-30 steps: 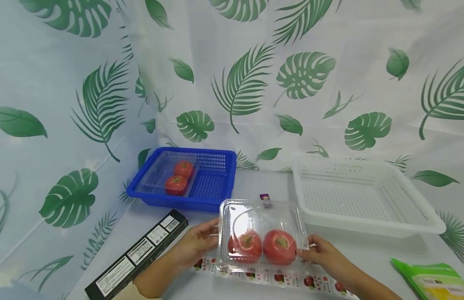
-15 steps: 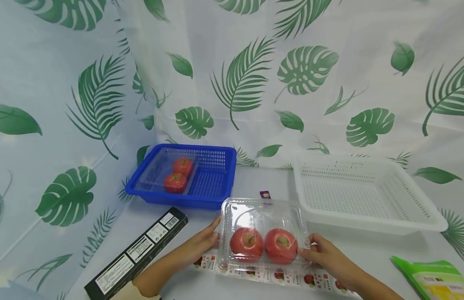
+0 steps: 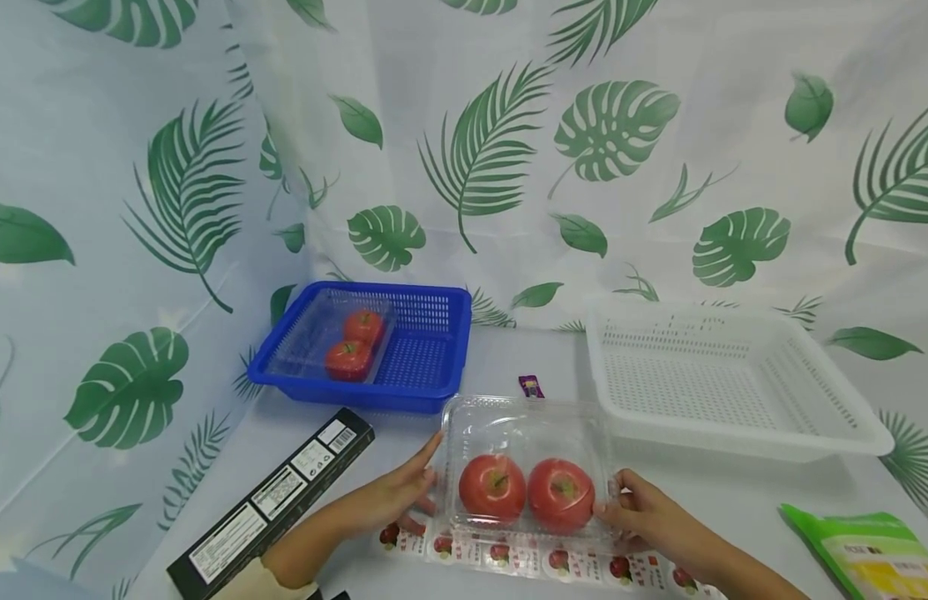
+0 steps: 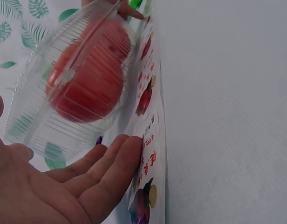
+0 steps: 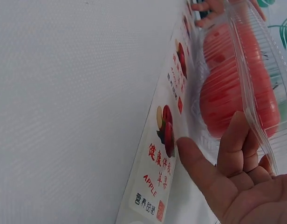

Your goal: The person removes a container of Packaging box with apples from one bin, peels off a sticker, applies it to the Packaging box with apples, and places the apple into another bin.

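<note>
A clear plastic clamshell box (image 3: 535, 425) with two red apples (image 3: 492, 490) in it sits tilted over a strip of printed apple labels (image 3: 557, 561). At its right edge my right hand (image 3: 647, 517) holds the box, fingers bent against the rim (image 5: 248, 88) in the right wrist view, with one finger stretched out by the labels. My left hand (image 3: 389, 500) lies at the box's left side, fingers extended. Its lower fingertips (image 4: 129, 149) are right at the label strip in the left wrist view, below the lid seam.
A blue basket (image 3: 452, 342) with another boxed pair of apples (image 3: 351, 358) stands back left, a white basket (image 3: 734, 442) back right. A black carton (image 3: 272, 500) lies left, a green packet (image 3: 869, 550) right. Behind the box is a small purple wrapper (image 3: 531, 386).
My left hand has drawn slightly down and off the box's left side, its fingers spreading towards the labels. The right hand keeps its hold. The head view has tipped downwards a little.
</note>
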Tool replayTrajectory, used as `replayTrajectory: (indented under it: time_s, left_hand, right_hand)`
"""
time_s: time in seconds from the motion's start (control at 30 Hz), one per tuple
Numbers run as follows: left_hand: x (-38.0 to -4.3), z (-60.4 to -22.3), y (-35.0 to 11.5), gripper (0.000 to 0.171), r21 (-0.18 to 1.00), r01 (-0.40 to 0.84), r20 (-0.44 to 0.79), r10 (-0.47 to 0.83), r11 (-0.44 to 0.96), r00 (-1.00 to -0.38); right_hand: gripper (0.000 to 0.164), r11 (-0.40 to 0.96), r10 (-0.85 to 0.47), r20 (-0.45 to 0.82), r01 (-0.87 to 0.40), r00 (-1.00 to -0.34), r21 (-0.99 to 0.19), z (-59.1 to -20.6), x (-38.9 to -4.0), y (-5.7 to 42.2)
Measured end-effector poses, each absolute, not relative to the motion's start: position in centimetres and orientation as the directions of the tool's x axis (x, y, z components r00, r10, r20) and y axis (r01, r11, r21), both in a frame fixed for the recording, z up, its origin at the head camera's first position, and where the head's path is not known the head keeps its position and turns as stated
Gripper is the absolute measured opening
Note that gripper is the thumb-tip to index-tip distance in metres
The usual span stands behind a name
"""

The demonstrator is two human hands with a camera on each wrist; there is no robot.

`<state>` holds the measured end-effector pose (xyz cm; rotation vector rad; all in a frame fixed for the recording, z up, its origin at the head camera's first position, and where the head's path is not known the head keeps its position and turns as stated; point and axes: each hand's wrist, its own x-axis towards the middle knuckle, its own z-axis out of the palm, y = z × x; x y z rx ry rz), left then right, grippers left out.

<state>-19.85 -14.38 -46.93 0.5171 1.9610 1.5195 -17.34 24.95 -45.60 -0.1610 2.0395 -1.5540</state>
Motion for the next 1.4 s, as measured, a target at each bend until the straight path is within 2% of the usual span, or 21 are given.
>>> replayTrajectory:
  time_s: [0.1, 0.3, 0.53, 0.7, 0.83, 1.1, 1.23, 1.4]
  left_hand:
    - [-19.7, -46.9, -14.5, 0.057, 0.963, -0.056, -0.215, 0.627, 0.263, -0.749]
    - [-19.5, -46.6, -14.9, 0.06, 0.949, 0.033, -0.179, 0.62, 0.314, -0.764]
    - [-18.7, -46.4, -15.1, 0.061, 0.962, -0.063, -0.227, 0.646, 0.268, -0.728]
    - [-18.0, -46.3, -15.4, 0.063, 0.956, -0.11, -0.267, 0.653, 0.272, -0.709]
    - [-17.6, -46.5, -15.6, 0.065, 0.963, -0.109, -0.249, 0.65, 0.247, -0.718]
    - [-18.5, -47.1, -15.4, 0.068, 0.975, -0.071, -0.188, 0.609, 0.212, -0.771]
    - [-19.1, -47.3, -14.9, 0.077, 0.973, -0.082, -0.197, 0.601, 0.214, -0.775]
    - [-19.6, -47.4, -14.3, 0.085, 0.973, -0.093, -0.206, 0.607, 0.213, -0.768]
  right_hand:
    - [0.037, 0.339, -0.439, -0.351, 0.209, -0.827, -0.917, -45.5, -17.3, 24.8]
    - [0.036, 0.377, -0.461, -0.341, 0.167, -0.819, -0.911, -45.4, -17.1, 24.8]
    - [0.036, 0.381, -0.466, -0.384, 0.211, -0.797, -0.9, -45.5, -16.1, 24.5]
    - [0.054, 0.313, -0.501, -0.407, 0.279, -0.763, -0.908, -45.5, -15.1, 24.2]
    - [0.065, 0.249, -0.557, -0.368, 0.273, -0.744, -0.929, -45.5, -14.8, 24.2]
    - [0.063, 0.273, -0.519, -0.368, 0.259, -0.771, -0.927, -45.6, -15.7, 23.9]
    - [0.058, 0.285, -0.47, -0.349, 0.235, -0.81, -0.929, -45.8, -16.0, 24.2]
    - [0.05, 0.271, -0.456, -0.334, 0.229, -0.825, -0.935, -45.9, -16.4, 24.5]
